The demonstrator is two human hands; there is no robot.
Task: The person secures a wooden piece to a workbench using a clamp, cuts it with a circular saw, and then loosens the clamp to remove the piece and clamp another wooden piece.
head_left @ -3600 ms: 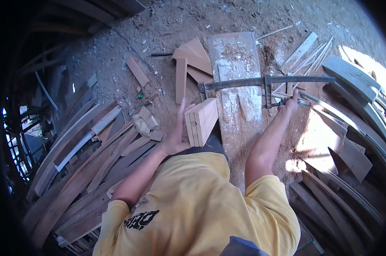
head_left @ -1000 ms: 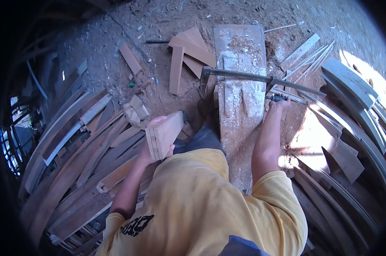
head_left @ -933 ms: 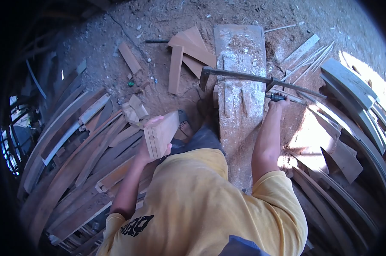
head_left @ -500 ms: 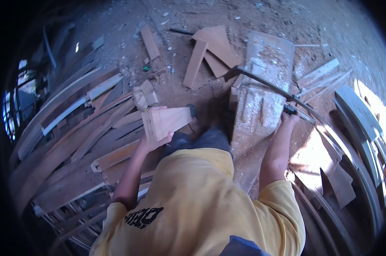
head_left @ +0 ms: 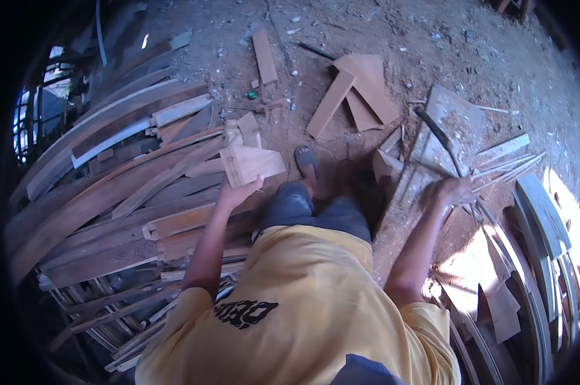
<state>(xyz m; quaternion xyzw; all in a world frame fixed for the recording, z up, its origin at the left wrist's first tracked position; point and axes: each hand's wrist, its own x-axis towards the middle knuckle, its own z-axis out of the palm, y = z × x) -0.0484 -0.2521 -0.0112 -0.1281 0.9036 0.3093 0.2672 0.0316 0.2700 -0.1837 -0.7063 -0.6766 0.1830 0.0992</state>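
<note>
My left hand (head_left: 243, 188) grips a pale wooden block (head_left: 256, 164) with a slanted side, its thumb lying along the near edge. This block is raised beside the lumber on the left. At the right, my right hand (head_left: 449, 191) is closed around the near end of a long dark bar (head_left: 440, 133), whose exact kind I cannot make out. The bar slants over a low, dusty wooden bench (head_left: 453, 106). Most of the right fingers are turned away from view.
Stacked planks (head_left: 129, 173) fill the left side. Flat cut boards (head_left: 360, 96) lie on the dirt floor ahead, near a narrow board (head_left: 264, 56). Thin strips (head_left: 511, 168) and grey curved timbers (head_left: 541, 212) are at the right. My sandalled foot (head_left: 306, 160) is between.
The dark bar has swung from lying across the bench to pointing more away from me. My right hand has turned with it. The block has tilted in my left hand, and the view has shifted.
</note>
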